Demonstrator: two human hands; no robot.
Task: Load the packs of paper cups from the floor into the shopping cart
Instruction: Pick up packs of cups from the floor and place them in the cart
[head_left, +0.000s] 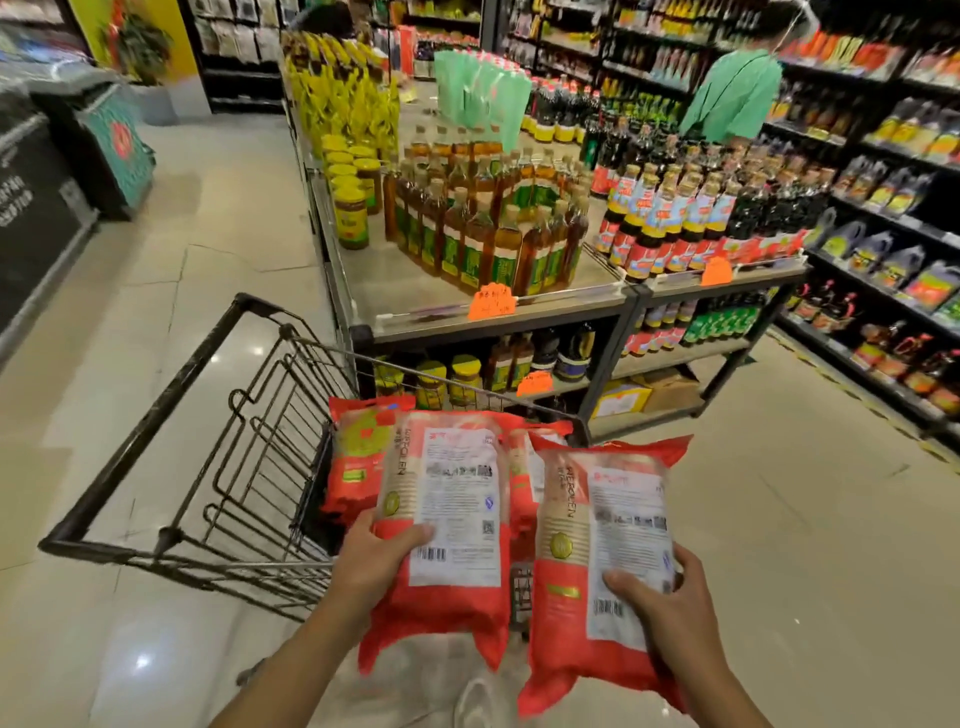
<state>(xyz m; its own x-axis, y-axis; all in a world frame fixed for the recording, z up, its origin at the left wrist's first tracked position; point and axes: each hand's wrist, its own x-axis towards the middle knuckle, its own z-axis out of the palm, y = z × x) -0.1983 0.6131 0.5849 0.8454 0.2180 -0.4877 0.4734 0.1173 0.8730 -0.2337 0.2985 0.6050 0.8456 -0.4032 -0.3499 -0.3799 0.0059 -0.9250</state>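
I hold two red packs of paper cups with white labels, one in each hand, above the near end of the black wire shopping cart (171, 415). My left hand (374, 558) grips the left pack (449, 525) by its left edge. My right hand (662, 605) grips the right pack (597, 566) at its lower right. Both packs stand roughly upright, side by side. Inside the cart's right half lie more red packs (358, 452), partly hidden behind the two held ones.
A display table (395, 291) full of oil and sauce bottles stands right beyond the cart. Shelves of bottles and pouches (883, 208) line the right aisle. A dark freezer cabinet (36, 208) stands at the left. Pale tiled floor (156, 260) lies left and right of the cart.
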